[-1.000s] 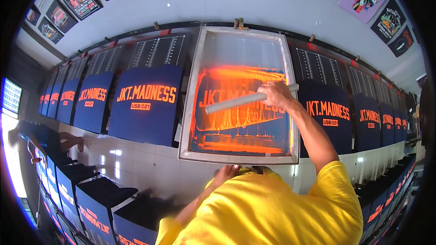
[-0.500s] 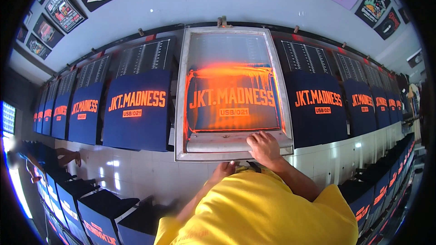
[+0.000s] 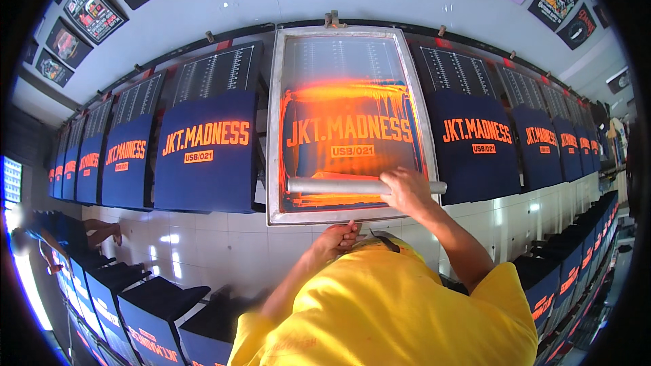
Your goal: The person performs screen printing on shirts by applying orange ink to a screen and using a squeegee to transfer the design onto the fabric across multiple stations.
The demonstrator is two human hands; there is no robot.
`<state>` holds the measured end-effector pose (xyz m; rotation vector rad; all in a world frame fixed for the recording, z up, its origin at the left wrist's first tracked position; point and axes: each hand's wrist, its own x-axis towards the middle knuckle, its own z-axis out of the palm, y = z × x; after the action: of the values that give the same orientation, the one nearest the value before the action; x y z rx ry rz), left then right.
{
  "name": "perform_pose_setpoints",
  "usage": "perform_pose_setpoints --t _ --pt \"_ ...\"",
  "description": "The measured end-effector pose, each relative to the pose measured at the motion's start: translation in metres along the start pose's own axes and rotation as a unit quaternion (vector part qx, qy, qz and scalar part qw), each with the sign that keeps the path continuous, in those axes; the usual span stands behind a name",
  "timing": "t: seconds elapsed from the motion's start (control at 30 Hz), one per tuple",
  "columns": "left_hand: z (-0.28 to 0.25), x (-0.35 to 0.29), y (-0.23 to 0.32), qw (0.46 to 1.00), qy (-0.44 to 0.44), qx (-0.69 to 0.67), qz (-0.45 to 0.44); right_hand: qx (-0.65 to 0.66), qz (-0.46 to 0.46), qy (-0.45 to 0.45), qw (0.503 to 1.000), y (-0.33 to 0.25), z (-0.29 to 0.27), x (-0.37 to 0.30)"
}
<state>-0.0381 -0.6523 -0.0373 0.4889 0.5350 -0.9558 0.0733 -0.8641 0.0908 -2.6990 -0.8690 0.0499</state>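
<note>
The right hand (image 3: pixel 407 192) is clamped on the long grey squeegee bar (image 3: pixel 336 186) across the near part of the silver-framed mesh screen (image 3: pixel 319 217), while whether the left hand (image 3: pixel 337 237) grips anything I cannot tell, and spreading bright orange ink (image 3: pixel 346 90) seems in hand, calling next for even pressure.

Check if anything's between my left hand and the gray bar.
Yes, the near edge of the metal frame lies between your left hand and the gray bar. Nothing visible separates your right hand from the bar; it's gripping it.
</note>
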Motion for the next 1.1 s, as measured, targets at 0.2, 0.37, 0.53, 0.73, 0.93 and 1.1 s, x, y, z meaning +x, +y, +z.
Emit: perform_pose_setpoints --t 0.2,0.37,0.53,0.73,0.93,1.1 --pt "0.0 -0.003 0.003 0.999 -0.037 0.0 -0.022 -0.098 -0.033 0.042 0.994 -0.014 0.025 -0.027" --pt "0.0 -0.003 0.003 0.998 -0.042 0.041 0.008 -0.116 -0.054 0.083 0.988 -0.009 0.038 -0.037" --pt "-0.002 -0.009 -0.001 0.984 -0.028 0.15 0.091 -0.11 -0.045 0.066 0.991 -0.018 0.053 -0.06" --pt "-0.007 -0.006 -0.01 0.932 -0.01 0.309 0.189 -0.043 -0.009 0.057 0.997 -0.019 0.067 -0.072" --pt "-0.016 -0.03 -0.009 0.724 0.072 0.637 0.257 0.093 0.021 0.175 0.98 0.009 0.029 -0.069" --pt "0.012 -0.128 0.043 0.817 0.214 0.498 0.194 0.027 0.206 0.29 0.934 0.1 0.036 -0.087"
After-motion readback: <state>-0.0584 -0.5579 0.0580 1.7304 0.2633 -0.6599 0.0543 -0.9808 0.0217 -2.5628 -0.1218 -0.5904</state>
